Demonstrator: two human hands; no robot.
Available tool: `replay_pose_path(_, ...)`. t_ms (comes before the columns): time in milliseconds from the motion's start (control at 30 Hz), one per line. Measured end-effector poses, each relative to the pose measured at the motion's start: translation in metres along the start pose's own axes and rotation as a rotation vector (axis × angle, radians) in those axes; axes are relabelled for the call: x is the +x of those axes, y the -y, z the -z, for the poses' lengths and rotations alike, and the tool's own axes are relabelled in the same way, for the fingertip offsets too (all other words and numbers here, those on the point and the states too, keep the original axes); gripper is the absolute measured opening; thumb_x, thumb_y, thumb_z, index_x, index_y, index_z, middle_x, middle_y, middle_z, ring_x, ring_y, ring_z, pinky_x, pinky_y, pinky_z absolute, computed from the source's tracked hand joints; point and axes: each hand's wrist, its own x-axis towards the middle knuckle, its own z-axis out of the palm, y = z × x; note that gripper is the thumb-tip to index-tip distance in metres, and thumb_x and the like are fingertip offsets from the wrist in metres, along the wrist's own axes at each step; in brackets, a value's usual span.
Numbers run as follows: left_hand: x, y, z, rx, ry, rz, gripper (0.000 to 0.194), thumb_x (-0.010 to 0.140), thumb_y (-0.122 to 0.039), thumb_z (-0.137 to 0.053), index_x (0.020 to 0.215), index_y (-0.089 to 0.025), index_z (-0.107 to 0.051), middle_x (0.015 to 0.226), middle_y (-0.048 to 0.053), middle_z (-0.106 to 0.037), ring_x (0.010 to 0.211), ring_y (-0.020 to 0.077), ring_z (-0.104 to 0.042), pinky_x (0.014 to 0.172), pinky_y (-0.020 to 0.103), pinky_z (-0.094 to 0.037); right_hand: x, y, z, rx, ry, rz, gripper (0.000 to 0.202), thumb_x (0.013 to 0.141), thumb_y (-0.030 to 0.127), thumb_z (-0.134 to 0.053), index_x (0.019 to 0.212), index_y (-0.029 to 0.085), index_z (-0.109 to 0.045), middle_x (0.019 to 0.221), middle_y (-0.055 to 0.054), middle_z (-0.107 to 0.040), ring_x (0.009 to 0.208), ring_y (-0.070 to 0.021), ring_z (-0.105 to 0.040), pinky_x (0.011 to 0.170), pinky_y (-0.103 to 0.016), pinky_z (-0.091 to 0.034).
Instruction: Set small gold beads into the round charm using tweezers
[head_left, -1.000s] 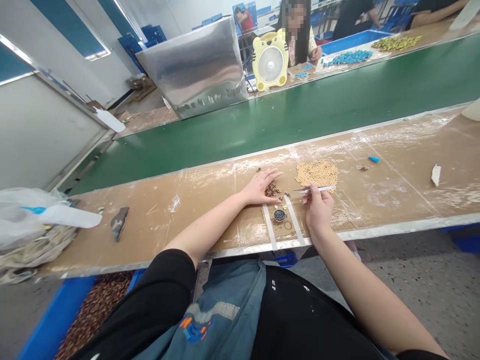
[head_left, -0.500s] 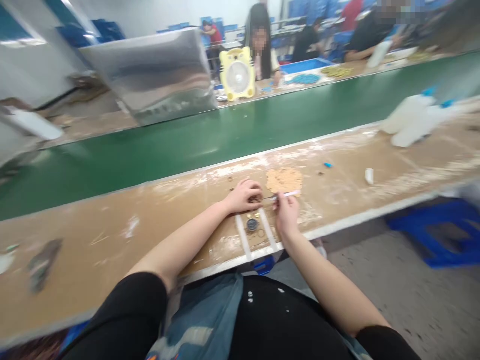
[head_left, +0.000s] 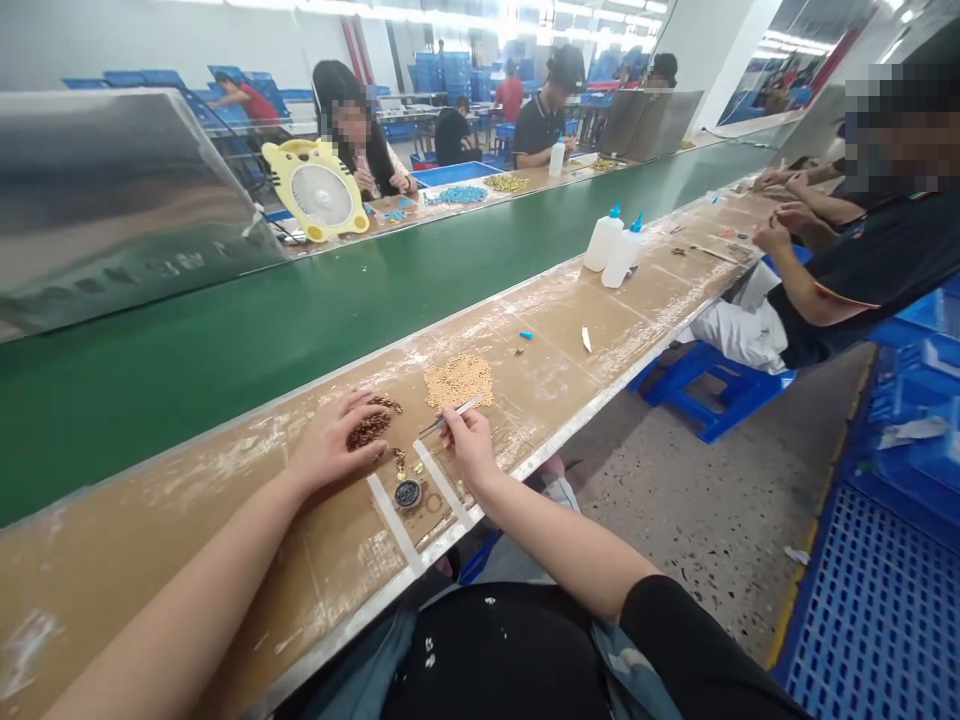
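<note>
My left hand (head_left: 336, 445) rests on the bench with its fingers spread and curved around a pile of small dark-brown pieces (head_left: 367, 428). Between the fingers and thumb of my right hand (head_left: 472, 450) is a pair of tweezers (head_left: 471, 404), its tips pointing left toward the brown pile. Beyond that hand lies a flat heap of small tan pieces (head_left: 457, 380). Nearer to me, a small round cup with dark contents (head_left: 407, 493) sits between two white strips (head_left: 395, 523). A few brown and gold bits (head_left: 400, 465) lie just above the cup.
A green conveyor belt (head_left: 420, 265) runs behind the bench. Two white bottles with blue tips (head_left: 621, 258) stand farther right, near a blue cap (head_left: 526, 335) and a white piece (head_left: 586, 339). Across the belt are a yellow fan (head_left: 319, 190) and co-workers. Another person sits at right.
The view has swung right and sharpened, bringing the seated person at right into sight. My left hand's fingers have opened, uncovering more brown pieces. The tweezers stay in my right hand.
</note>
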Motion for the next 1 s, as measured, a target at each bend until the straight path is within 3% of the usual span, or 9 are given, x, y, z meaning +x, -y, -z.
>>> replay_pose_path(67, -0.013, -0.009, -0.003, 0.033, 0.049, 0.021, 0.064, 0.078, -0.076, -0.076, 0.133, -0.043, -0.076, 0.167, 0.001, -0.063, 0.161, 0.0409, -0.051, 0.137, 0.068, -0.033, 0.002, -0.003, 0.001, 0.030, 0.029, -0.018, 0.067, 0.061, 0.086, -0.084, 0.072, 0.022, -0.072, 0.054, 0.005, -0.059, 0.050, -0.0103, -0.047, 0.051, -0.026, -0.037)
replay_pose_path(133, -0.020, -0.020, -0.011, 0.063, 0.132, 0.049, 0.082, 0.073, -0.073, -0.083, 0.145, -0.034, -0.071, 0.173, 0.012, -0.055, 0.166, 0.0463, -0.042, 0.141, 0.071, -0.021, 0.003, -0.007, 0.002, 0.049, 0.035, -0.028, 0.064, 0.058, 0.082, -0.087, 0.074, 0.021, -0.071, 0.055, 0.004, -0.059, 0.050, -0.0104, -0.046, 0.050, -0.027, -0.034)
replay_pose_path(267, -0.009, -0.025, -0.027, 0.140, 0.125, 0.194, 0.095, 0.087, -0.067, -0.080, 0.167, -0.024, -0.051, 0.185, 0.018, -0.034, 0.176, 0.0440, -0.021, 0.144, 0.068, -0.013, 0.007, -0.014, 0.006, 0.078, 0.049, -0.032, 0.060, 0.061, 0.075, -0.090, 0.076, 0.021, -0.070, 0.055, 0.006, -0.057, 0.051, -0.0091, -0.045, 0.051, -0.026, -0.031)
replay_pose_path(433, 0.003, -0.026, -0.030, 0.134, 0.113, 0.293, 0.085, 0.101, -0.064, -0.066, 0.172, -0.024, -0.043, 0.189, 0.017, -0.024, 0.179, 0.0394, -0.013, 0.145, 0.064, -0.008, 0.009, -0.015, 0.009, 0.086, 0.006, 0.010, 0.061, 0.058, 0.072, -0.095, 0.077, 0.019, -0.071, 0.056, 0.006, -0.059, 0.051, -0.0082, -0.047, 0.052, -0.024, -0.035)
replay_pose_path(533, 0.002, -0.032, -0.035, 0.114, 0.108, 0.314, 0.096, 0.097, -0.075, -0.066, 0.175, -0.026, -0.039, 0.190, 0.018, -0.020, 0.178, 0.0431, -0.011, 0.144, 0.068, -0.008, 0.007, -0.012, 0.010, 0.075, 0.015, 0.017, 0.059, 0.060, 0.070, -0.096, 0.078, 0.018, -0.072, 0.056, 0.006, -0.058, 0.050, -0.0086, -0.047, 0.051, -0.024, -0.036)
replay_pose_path(633, 0.005, -0.033, -0.042, 0.116, 0.111, 0.314, 0.102, 0.088, -0.080, -0.074, 0.172, -0.030, -0.045, 0.188, 0.019, -0.027, 0.176, 0.0490, -0.015, 0.141, 0.075, -0.008, 0.006, -0.011, 0.011, 0.076, 0.008, 0.021, 0.058, 0.060, 0.067, -0.097, 0.079, 0.018, -0.073, 0.057, 0.006, -0.058, 0.051, -0.0082, -0.047, 0.051, -0.024, -0.037)
replay_pose_path(833, 0.037, -0.018, -0.047, 0.100, 0.024, 0.292, 0.054, 0.099, -0.063, -0.072, 0.140, -0.028, -0.073, 0.162, 0.014, -0.061, 0.158, 0.0378, -0.051, 0.139, 0.060, -0.030, 0.008, -0.013, 0.013, 0.084, 0.020, 0.036, 0.054, 0.060, 0.063, -0.100, 0.077, 0.019, -0.073, 0.060, 0.005, -0.060, 0.054, -0.0083, -0.049, 0.049, -0.021, -0.039)
replay_pose_path(933, 0.057, -0.010, -0.043, 0.083, -0.019, 0.280, 0.040, 0.101, -0.051, -0.072, 0.129, -0.023, -0.077, 0.150, 0.017, -0.066, 0.145, 0.0360, -0.060, 0.129, 0.054, -0.045, 0.009, -0.013, 0.013, 0.060, 0.033, 0.072, 0.051, 0.063, 0.061, -0.098, 0.077, 0.019, -0.073, 0.064, 0.003, -0.064, 0.054, -0.0087, -0.050, 0.047, -0.022, -0.039)
replay_pose_path(1000, 0.068, -0.009, -0.039, 0.077, -0.062, 0.274, 0.037, 0.102, -0.048, -0.071, 0.127, -0.021, -0.077, 0.147, 0.018, -0.066, 0.142, 0.0364, -0.062, 0.126, 0.052, -0.048, 0.010, -0.013, 0.013, 0.045, 0.031, 0.095, 0.050, 0.062, 0.061, -0.097, 0.076, 0.020, -0.073, 0.068, 0.001, -0.066, 0.055, -0.0088, -0.050, 0.045, -0.022, -0.039)
